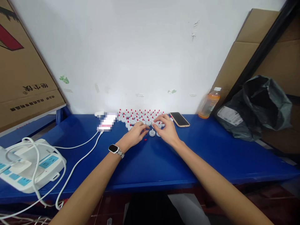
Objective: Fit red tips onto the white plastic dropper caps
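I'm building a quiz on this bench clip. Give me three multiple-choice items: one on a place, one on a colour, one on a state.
1. Where is the dark-screened phone?
A. right of the caps
B. on the power strip
C. inside the bag

2. What colour are the cap tips?
A. green
B. red
C. yellow

3. How is the bottle?
A. lying flat
B. upside down
C. upright, cap on

Key:
1 A: it lies on the table just right of the caps, by the right hand.
2 B: each white cap bears a red tip.
3 C: it stands by the wall with its white cap on top.
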The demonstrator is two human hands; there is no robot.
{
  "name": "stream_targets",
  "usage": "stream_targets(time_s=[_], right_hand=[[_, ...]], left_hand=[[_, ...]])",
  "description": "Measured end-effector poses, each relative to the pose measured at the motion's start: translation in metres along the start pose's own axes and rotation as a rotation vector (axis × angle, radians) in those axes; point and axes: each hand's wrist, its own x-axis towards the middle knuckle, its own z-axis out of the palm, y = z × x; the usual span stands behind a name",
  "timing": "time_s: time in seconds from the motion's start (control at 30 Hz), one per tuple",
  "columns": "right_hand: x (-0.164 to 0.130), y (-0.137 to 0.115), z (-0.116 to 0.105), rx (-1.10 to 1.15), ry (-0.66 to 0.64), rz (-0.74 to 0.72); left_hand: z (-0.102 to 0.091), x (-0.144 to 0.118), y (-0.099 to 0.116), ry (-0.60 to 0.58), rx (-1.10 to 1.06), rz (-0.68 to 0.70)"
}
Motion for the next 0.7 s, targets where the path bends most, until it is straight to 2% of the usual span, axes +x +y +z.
stream_targets(time_s=[0.13, 0.23, 0.33, 0.5, 0.7], right_hand=[[-0.006, 0.0, -0.003, -0.043, -0.034, 0.011], [-0.013, -0.003, -0.005, -0.007, -0.09, 0.015], [-0.017, -0.002, -0.003, 0.053, -0.111, 0.079], [-0.018, 0.002, 0.003, 0.108, -0.128, 0.145], [-0.016, 0.006, 0.003, 0.129, -0.117, 0.174]], left_hand=[[-0.014, -0.008, 0.004, 0.008, 0.006, -0.072], [-0.022, -0.014, 0.008, -0.18, -0.075, -0.158], [-0.018, -0.014, 0.009, -0.312, -0.212, -0.186], [-0.006, -0.012, 0.001, -0.29, -0.34, -0.179], [-0.004, -0.009, -0.007, -0.205, -0.237, -0.18]])
